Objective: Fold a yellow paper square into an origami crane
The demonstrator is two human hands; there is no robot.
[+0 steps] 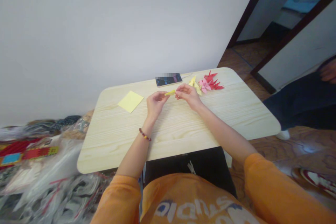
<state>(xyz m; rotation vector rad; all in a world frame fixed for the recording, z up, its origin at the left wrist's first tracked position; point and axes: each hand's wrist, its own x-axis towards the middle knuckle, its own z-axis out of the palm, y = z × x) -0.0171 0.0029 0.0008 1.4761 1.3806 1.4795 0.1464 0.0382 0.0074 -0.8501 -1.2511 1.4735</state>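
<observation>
Between my two hands, above the middle of the table, is a small folded piece of yellow paper [170, 92]. My left hand [156, 102] pinches its left end, and the fingers of my right hand [188, 95] are closed on its right end. A flat square of yellow paper [130, 101] lies to the left of my left hand. Just beyond my right hand sit folded paper pieces: yellow ones [195, 85], a pink one [205, 85] and red ones [215, 84]. My right hand partly hides the yellow ones.
A phone [168, 79] lies at the back edge of the pale wooden table [183, 129], against the wall. Plastic-wrapped bundles [76, 196] are piled on the floor at left. Another person's dark-clothed leg [301, 101] is close to the table's right side, near a doorway.
</observation>
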